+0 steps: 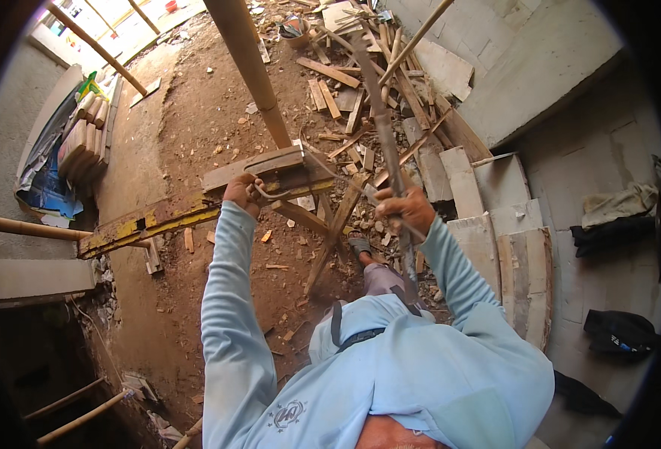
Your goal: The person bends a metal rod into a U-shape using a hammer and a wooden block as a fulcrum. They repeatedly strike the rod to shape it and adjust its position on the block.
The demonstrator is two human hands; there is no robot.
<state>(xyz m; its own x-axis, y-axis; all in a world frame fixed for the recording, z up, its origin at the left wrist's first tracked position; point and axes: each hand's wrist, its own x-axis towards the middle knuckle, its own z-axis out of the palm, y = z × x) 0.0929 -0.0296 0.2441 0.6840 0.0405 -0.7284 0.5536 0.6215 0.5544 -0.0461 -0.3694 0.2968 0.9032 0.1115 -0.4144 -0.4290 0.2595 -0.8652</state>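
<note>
My left hand [247, 192] is closed round the end of a thin, bent metal rod [276, 196], beside a wooden block [252, 169]. The block rests on a yellow, rust-worn metal beam [169, 223] that runs across in front of me. To the right, my right hand [407, 211] is wrapped round a long, dark metal bar [385, 131]. This bar reaches away from me at its far end and down past my leg at its near end. Crossed wooden props [336, 232] stand under the beam. Where the rod runs between my hands is partly unclear.
A thick bamboo pole [248, 67] rises just beyond the block. Scrap boards [409, 90] lie heaped at the far right, with pale planks [488, 194] nearer. Stacked sacks [83, 146] stand at the left wall. A dark pit [31, 367] opens at the lower left.
</note>
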